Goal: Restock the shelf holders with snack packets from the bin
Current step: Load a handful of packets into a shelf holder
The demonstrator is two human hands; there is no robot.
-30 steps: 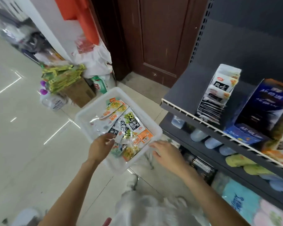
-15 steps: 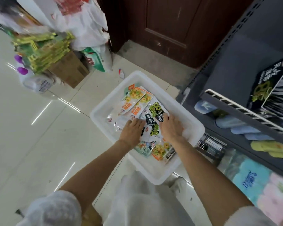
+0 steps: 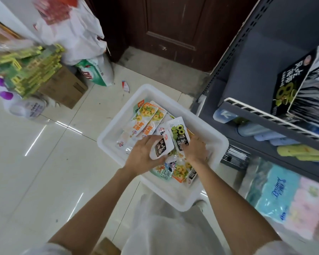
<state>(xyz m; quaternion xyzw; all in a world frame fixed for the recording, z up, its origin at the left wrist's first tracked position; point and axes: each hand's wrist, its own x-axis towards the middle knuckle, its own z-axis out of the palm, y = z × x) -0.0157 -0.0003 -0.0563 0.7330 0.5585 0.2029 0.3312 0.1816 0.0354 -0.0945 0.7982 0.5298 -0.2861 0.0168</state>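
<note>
A white plastic bin (image 3: 118, 133) sits on the tiled floor (image 3: 35, 181) near the middle of the head view, its right corner close to the foot of a dark grey shelf unit (image 3: 247, 85) that fills the 3 o'clock side. Inside the bin lies a loose heap of snack packets: orange-and-white ones (image 3: 142, 122) toward 11 o'clock of the bin, and more orange and pale green ones (image 3: 179, 172) toward its 6 o'clock edge. The left hand (image 3: 142, 157) curls round a small white packet with a black label (image 3: 161, 147), thumb under its lower edge and fingers behind it, lifting it slightly above the heap. The right hand (image 3: 195, 150) reaches in just beside it, at 3 o'clock of the left hand, fingers bent and pinching the lower end of a white packet with green and black print (image 3: 179, 134), which stands tilted upward. The two held packets overlap at their edges. On the upper shelf at 2 o'clock a black display box (image 3: 291, 83) stands behind a white wire rail (image 3: 256, 113), with a row of dark packets (image 3: 313, 100) packed just to its right. At 10 o'clock a cardboard box (image 3: 66, 87) carries a stack of green-yellow packs (image 3: 26, 70), with white plastic bags (image 3: 77, 30) behind it.
</note>
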